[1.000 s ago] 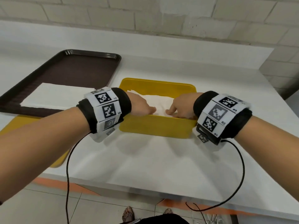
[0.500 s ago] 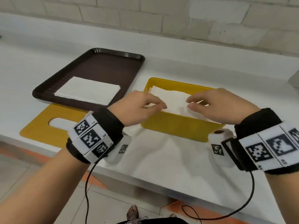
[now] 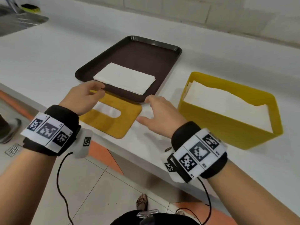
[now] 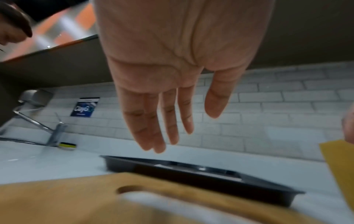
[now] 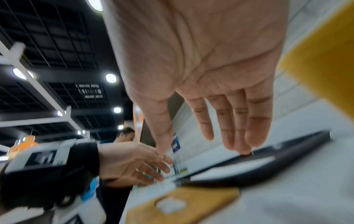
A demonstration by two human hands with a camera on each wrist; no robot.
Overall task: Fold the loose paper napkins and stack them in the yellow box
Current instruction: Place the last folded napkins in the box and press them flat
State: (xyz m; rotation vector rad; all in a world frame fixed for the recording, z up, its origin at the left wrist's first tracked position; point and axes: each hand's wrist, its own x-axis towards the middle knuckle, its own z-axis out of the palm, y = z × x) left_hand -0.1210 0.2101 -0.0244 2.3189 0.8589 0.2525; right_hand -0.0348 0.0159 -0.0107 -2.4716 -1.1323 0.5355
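Box (image 3: 227,127), right of our right hand (image 3: 160,114): napkins (image 3: 227,103) stacked inside. Tray (image 3: 146,51), ahead of our left hand (image 3: 84,98): pile (image 3: 125,77) remaining, we judge. Both grips released, holding nothing

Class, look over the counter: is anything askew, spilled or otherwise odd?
Nothing is spilled or damaged. One small oddity: the brown tray sits with its near edge overlapping the flat yellow lid, not flat on the counter alone. The napkins in the yellow box lie wavy, not level. Both hands are empty.
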